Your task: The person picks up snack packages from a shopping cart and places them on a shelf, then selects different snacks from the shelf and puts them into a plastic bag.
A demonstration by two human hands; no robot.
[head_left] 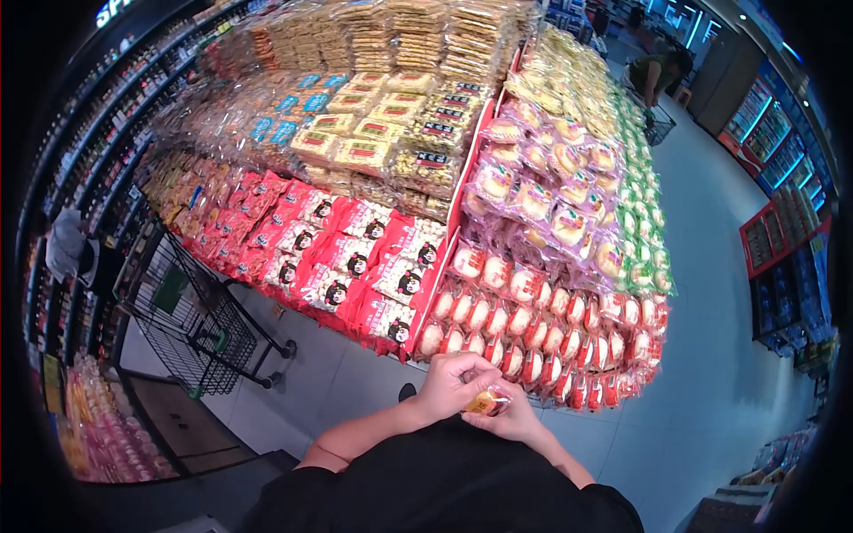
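Closest to us, our black top point(444, 489) fills the bottom edge and hides our lower body. Both hands meet in front of the chest. The left hand point(451, 384) curls over the small orange-yellow snack in clear plastic wrap point(486, 402), fingers pinching its top. The right hand point(517, 421) cups it from below, fingers closed on it. Most of the snack is covered, so we cannot read any label. A dark shoe tip point(407, 391) peeks out just beside the left wrist.

Past the hands is the grey floor point(711, 373), then the stacked display of round red-and-white wrapped cakes point(533, 333). Red packets with a cartoon face point(355, 266) lie left of them. A black wire shopping cart point(191, 324) stands further left, partly cut off. Far back, a bending person point(657, 71) is too small and dark to make out.
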